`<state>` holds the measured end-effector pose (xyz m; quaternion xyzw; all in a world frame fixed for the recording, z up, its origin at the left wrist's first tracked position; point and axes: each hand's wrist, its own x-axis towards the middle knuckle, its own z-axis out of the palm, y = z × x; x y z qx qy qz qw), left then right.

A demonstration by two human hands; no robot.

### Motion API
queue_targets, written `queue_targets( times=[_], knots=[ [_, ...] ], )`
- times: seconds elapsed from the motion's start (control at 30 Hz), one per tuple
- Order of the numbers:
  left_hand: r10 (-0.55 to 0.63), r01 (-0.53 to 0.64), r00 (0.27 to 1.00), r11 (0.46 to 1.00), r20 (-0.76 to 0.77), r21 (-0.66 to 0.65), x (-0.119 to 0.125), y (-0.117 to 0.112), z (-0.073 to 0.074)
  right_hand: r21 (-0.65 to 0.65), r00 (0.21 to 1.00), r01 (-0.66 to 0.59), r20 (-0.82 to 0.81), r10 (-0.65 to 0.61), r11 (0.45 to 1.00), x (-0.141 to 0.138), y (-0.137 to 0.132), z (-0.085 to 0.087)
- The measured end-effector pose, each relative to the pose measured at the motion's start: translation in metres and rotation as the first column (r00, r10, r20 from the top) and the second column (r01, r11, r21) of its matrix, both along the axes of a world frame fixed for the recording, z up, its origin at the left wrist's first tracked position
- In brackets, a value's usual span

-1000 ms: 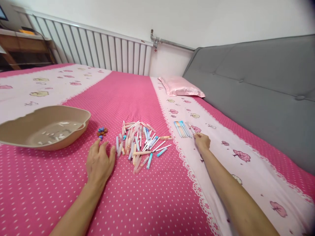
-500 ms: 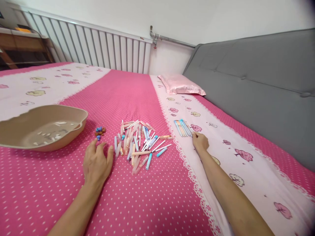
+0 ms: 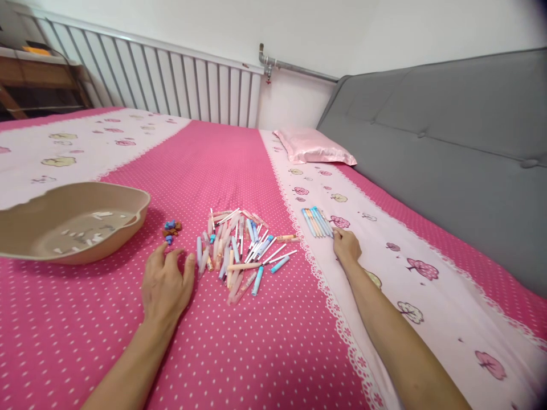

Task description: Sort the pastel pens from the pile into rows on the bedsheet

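My left hand rests on the pink dotted bedspread with its fingers apart and nothing in it. Just past its fingertips lies a small cluster of blue and brown pieces. To its right spreads a loose pile of pen parts: pastel barrels, caps and thin white refills. My right hand is closed at the near end of the rightmost pen, its fingertips pinched there. That pen lies at the edge of a neat side-by-side row of pens on the pale printed strip.
A beige basin with small white pieces inside stands at the left. A pink pillow lies farther back, beside the grey padded headboard. A white radiator and a pipe line the far wall.
Both hands keep nearly the same pose and place. The whole view has shifted very slightly; the pens and pile look unchanged.
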<state>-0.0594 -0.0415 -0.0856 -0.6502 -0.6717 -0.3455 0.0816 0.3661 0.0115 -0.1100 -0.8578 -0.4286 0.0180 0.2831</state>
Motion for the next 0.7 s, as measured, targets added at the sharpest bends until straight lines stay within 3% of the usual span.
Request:
queue_targets(
  times=[0.13, 0.27, 0.53, 0.7],
  knots=[
    [0.002, -0.002, 1.000, 1.000, -0.022, -0.012, 0.000, 0.001, 0.000, 0.063, 0.999, -0.035, 0.009, 0.034, 0.997, 0.004, 0.004, 0.000],
    [0.013, -0.013, 1.000, 0.999, 0.002, -0.035, -0.002, 0.002, 0.000, 0.104, 0.985, -0.170, 0.038, 0.167, 0.980, 0.011, 0.023, 0.004],
    [0.032, -0.032, 0.999, 0.997, -0.003, -0.075, -0.005, 0.007, -0.001, 0.003, 0.966, -0.258, 0.028, 0.258, 0.966, 0.015, 0.085, 0.011],
    [0.042, -0.043, 0.999, 0.994, -0.012, -0.099, -0.007, 0.010, -0.004, -0.065, 0.964, -0.264, 0.000, 0.265, 0.962, 0.016, 0.108, 0.010]
  ],
)
